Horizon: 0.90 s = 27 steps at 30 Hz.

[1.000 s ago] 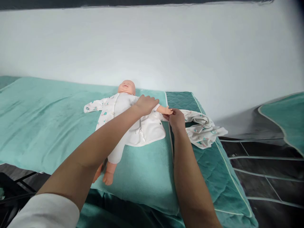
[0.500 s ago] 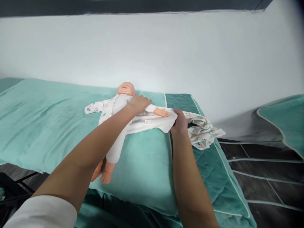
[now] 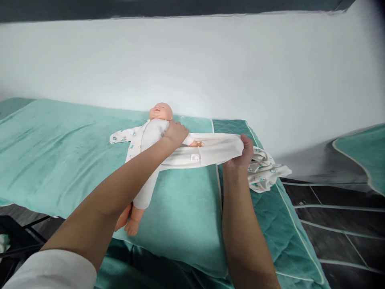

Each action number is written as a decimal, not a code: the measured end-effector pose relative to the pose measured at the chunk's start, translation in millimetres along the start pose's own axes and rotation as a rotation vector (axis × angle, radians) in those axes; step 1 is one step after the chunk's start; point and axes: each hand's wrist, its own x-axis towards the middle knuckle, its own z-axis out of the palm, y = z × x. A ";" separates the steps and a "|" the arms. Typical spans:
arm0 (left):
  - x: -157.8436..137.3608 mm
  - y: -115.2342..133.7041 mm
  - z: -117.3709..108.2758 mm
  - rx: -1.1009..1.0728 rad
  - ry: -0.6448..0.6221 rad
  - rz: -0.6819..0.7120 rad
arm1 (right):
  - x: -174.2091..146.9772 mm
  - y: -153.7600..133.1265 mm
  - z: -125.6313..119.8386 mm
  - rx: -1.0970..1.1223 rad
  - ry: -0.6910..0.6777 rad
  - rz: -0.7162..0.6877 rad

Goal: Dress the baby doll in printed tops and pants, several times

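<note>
Clutching white jacket [image 3: 216, 152], right hand [image 3: 242, 155] tightly closed

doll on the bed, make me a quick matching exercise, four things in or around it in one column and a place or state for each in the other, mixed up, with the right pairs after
Column one
1. left hand
2. right hand
3. doll's feet
4. patterned cloth

Column two
A. bunched up over the dark green quilted cover
B. gripping the end of the stretched white fabric
C. bare, with toes showing
D. by the shoulder of the doll

Right pairs: 1-D, 2-B, 3-C, 4-A
</note>
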 end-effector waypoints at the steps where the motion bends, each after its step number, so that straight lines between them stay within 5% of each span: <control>1: 1.0 2.3 1.5 -0.017 0.015 -0.015 | -4.0 -0.9 4.9 -0.017 -0.042 -0.011; 7: 6.8 16.1 13.2 -0.168 0.116 -0.086 | -53.3 4.6 42.7 -0.158 -0.343 0.035; 13: 1.9 -11.4 5.6 -0.657 0.108 0.237 | -82.8 21.0 51.3 -0.322 -0.720 0.233; 16: -1.9 -38.7 0.9 -0.894 0.224 0.294 | -86.6 27.9 51.7 -0.304 -0.897 0.281; 20: -8.6 -74.9 9.5 -0.921 0.484 0.167 | -93.4 33.7 56.0 -0.315 -1.070 0.323; 24: -21.6 -98.0 27.7 -0.892 0.580 -0.138 | -98.4 37.2 59.5 -0.412 -1.017 0.260; 27: -35.6 -101.1 37.3 -0.967 0.627 -0.241 | -97.3 39.3 58.9 -0.440 -0.954 0.180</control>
